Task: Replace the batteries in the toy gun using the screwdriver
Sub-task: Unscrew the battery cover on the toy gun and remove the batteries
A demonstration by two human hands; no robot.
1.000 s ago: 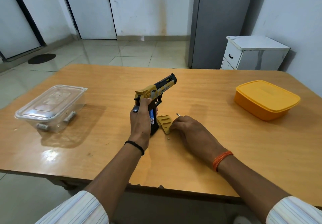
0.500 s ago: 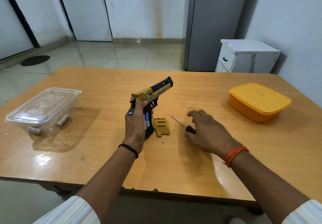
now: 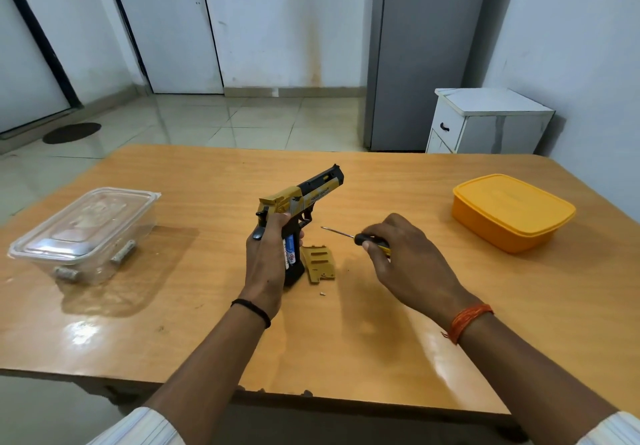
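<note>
Yellow toy gun point(image 3: 298, 198) stays gripped by left hand point(image 3: 266, 257) (right hand point(image 3: 405, 257) has lifted the screwdriver point(image 3: 353, 236)).

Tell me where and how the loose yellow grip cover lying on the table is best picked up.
Probably by its two long edges, pinched from above. The grip cover lies flat on the table, so no underside is reachable. Come from its right side: the toy gun, held upright by the left hand, crowds its left edge. The right hand holds the screwdriver.
</note>
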